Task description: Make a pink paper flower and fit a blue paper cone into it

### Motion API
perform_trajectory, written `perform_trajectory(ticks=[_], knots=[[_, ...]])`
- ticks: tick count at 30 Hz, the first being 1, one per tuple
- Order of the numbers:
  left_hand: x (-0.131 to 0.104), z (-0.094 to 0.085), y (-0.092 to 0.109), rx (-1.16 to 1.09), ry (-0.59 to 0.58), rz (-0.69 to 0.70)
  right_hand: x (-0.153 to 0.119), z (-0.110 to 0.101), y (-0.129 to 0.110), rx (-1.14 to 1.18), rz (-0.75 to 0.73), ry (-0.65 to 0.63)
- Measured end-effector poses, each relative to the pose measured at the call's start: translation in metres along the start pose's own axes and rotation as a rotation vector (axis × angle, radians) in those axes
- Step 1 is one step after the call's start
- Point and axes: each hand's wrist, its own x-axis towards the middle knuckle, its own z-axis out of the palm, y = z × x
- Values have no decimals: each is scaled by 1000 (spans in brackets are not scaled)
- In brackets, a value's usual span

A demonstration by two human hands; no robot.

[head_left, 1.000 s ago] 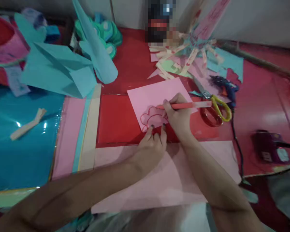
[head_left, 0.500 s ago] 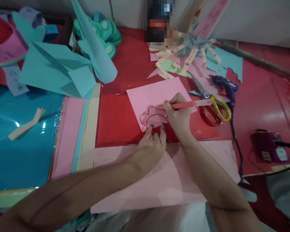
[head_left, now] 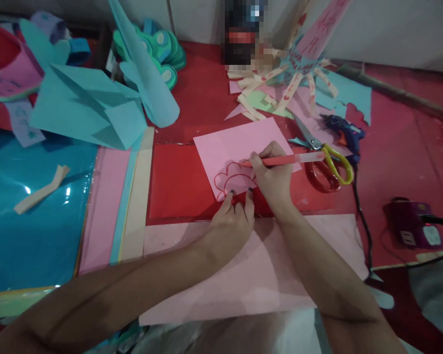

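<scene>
Pink paper (head_left: pixel 239 140) lies tilted on a red sheet (head_left: pixel 180 182), with a red scalloped outline and an inner arc drawn on its lower left part. My right hand (head_left: pixel 273 174) is closed round a red felt-tip pen (head_left: pixel 280 160), whose tip rests at the right end of the scalloped line. My left hand (head_left: pixel 234 221) presses the paper's lower edge with two fingertips set apart, the fingers between them bent. Just right of the paper lie scissors (head_left: pixel 327 157) with one yellow and one red handle loop.
A glue gun (head_left: pixel 345 132) lies behind the scissors, its cord trailing to the front. At right sits a purple power adapter (head_left: pixel 409 223). Blue folded paper (head_left: pixel 88 108) and a blue paper cone (head_left: pixel 147 78) stand back left. Pale pink paper (head_left: pixel 221 290) covers the near side.
</scene>
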Motion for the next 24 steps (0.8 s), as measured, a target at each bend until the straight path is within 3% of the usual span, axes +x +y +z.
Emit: perform_trajectory(ticks=[24], knots=[[1,0,-1,0,-4,6,-1,1,8,-52,-6,42]])
